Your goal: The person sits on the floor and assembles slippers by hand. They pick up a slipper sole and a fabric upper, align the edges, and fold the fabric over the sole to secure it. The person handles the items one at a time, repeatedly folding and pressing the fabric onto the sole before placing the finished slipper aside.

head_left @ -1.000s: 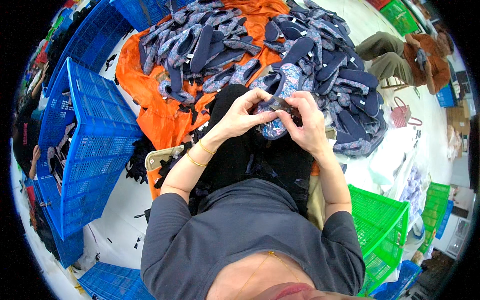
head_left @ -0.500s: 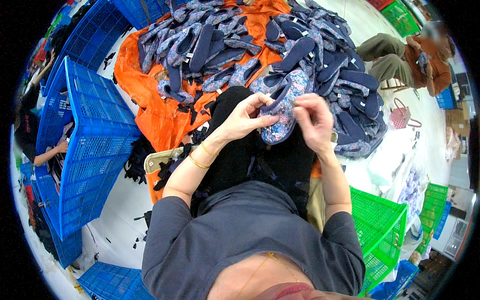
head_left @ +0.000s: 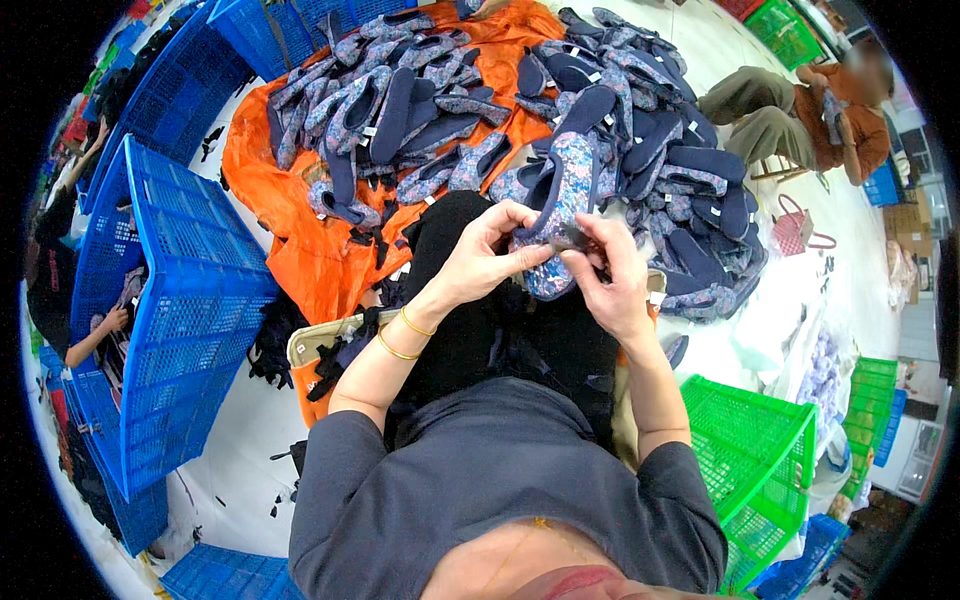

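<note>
I hold a floral blue and pink slipper (head_left: 572, 180) with a dark navy lining edge above my lap, toe toward me. My left hand (head_left: 497, 250) is closed on its left side, thumb on the upper near the toe, fingers by the opening. At the slipper's right side my right hand (head_left: 612, 270) is closed in a pinch, fingertips against the upper. Something small and dark shows between those fingers, too blurred to name. Just beyond lies a big pile of similar slippers (head_left: 690, 185), several with navy soles up and small white tags.
An orange sheet (head_left: 255, 190) lies under more slippers ahead. Blue crates (head_left: 190, 320) stand on the left, a green crate (head_left: 745, 450) at my right. One person (head_left: 840, 115) sits at the far right holding a slipper; another person's arm (head_left: 95, 335) reaches into a left crate. A checked bag (head_left: 795, 235) sits right.
The slipper has turned more upright, showing its opening at the left. My right hand has come down and in, its fingertips now against the slipper's side.
</note>
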Available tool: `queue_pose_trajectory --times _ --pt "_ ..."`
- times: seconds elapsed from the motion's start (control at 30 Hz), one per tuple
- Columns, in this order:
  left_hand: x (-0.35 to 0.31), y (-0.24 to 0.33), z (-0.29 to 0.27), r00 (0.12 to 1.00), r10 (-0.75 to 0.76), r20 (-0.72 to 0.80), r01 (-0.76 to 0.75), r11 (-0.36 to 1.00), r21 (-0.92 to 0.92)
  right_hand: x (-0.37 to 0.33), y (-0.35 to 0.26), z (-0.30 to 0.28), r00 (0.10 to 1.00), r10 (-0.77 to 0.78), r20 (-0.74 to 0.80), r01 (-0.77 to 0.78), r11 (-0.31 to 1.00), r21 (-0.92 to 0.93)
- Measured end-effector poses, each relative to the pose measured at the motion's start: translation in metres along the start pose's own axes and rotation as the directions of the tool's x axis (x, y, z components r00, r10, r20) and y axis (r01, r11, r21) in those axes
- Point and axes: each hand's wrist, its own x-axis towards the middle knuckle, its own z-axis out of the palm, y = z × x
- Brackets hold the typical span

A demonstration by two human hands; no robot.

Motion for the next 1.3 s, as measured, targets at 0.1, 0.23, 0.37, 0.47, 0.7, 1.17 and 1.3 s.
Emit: queue_pose_trajectory --times 0.1,0.23,0.37,0.47,0.7,1.17,1.3 --pt "0.000 0.000 0.002 1.000 0.027 0.007 -0.027 0.999 0.027 0.012 0.004 -0.001 0.973 -0.218 0.071 0.225 0.966 -0.128" --pt "-0.001 0.005 0.008 0.994 0.104 -0.023 -0.102 0.991 0.088 0.010 0.023 -0.002 0.989 -0.143 -0.032 0.145 0.987 0.075" --pt "-0.009 0.007 0.000 0.982 0.185 -0.033 -0.187 0.979 -0.081 -0.005 0.037 -0.005 0.900 0.425 -0.100 -0.237 0.668 0.705" --pt "-0.015 0.012 0.006 0.995 0.094 -0.022 -0.092 0.857 -0.508 -0.006 0.021 -0.003 0.850 0.504 0.154 -0.385 0.393 0.835" --pt "-0.033 -0.022 0.024 0.978 -0.195 0.075 0.197 0.739 -0.644 -0.004 0.024 0.001 0.750 0.605 0.267 -0.428 0.136 0.893" --pt "-0.001 0.010 0.010 0.986 -0.041 -0.164 0.025 0.995 -0.099 -0.033 0.019 0.029 0.907 0.421 -0.013 -0.399 0.867 0.297" --pt "-0.007 0.004 0.029 0.973 -0.057 -0.222 0.042 0.996 -0.074 -0.015 -0.003 0.022 0.854 0.490 -0.176 -0.390 0.825 0.409"
